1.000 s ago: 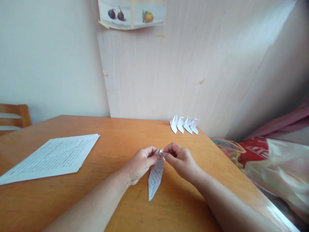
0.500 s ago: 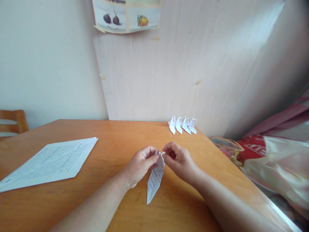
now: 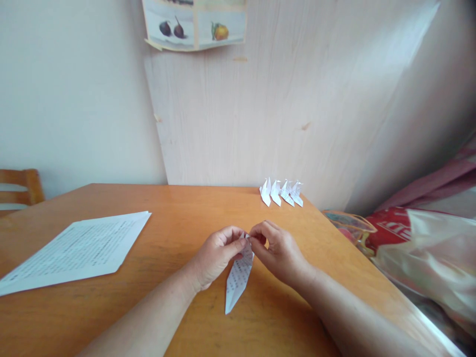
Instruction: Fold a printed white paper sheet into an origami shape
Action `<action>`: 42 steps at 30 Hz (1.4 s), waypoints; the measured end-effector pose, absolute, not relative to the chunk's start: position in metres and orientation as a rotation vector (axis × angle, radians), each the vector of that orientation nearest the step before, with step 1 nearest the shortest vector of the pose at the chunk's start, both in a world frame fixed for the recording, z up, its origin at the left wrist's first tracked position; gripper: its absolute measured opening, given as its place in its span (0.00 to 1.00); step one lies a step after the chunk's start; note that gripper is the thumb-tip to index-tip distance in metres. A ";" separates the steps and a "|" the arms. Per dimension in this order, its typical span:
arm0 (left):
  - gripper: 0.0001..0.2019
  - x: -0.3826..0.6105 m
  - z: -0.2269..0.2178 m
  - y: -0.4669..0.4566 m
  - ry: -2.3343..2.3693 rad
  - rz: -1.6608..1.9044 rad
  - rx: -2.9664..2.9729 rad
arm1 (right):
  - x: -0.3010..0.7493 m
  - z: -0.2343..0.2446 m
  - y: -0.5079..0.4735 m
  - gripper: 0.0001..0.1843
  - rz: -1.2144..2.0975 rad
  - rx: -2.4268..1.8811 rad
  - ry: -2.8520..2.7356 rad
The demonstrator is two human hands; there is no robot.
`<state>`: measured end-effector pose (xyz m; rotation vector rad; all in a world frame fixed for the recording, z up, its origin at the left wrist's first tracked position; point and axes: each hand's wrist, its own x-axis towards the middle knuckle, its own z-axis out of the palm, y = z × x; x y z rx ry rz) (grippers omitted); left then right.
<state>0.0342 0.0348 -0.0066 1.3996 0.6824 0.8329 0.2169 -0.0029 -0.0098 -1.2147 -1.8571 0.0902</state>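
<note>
A long, pointed piece of folded printed paper [image 3: 237, 281] lies on the orange wooden table [image 3: 178, 228], its tip toward me. My left hand [image 3: 215, 255] pinches its upper end from the left. My right hand [image 3: 277, 250] pinches the same end from the right, fingertips curled in and almost touching the left thumb. Both hands rest low over the table. Several finished folded paper figures [image 3: 281, 192] stand in a row at the table's far edge, beyond my right hand.
Sheets of printed paper [image 3: 76, 248] lie at the left of the table. A pale wooden board [image 3: 260, 99] leans behind the table, with a fruit picture [image 3: 195, 22] above. Plastic bags [image 3: 416, 253] sit off the right edge. A wooden chair [image 3: 18, 186] shows far left.
The view has dropped slightly since a second ago. My right fingers have shifted a little on the paper's upper end; the paper's tip has edged slightly left.
</note>
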 end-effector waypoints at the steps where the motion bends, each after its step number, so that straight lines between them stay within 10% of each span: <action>1: 0.12 0.034 -0.007 0.035 0.683 0.833 1.399 | 0.217 -0.010 -0.003 0.03 0.077 -1.214 -1.855; 42: 0.15 0.032 -0.007 0.035 0.648 0.781 1.427 | 0.218 -0.008 -0.002 0.03 0.542 -1.095 -1.696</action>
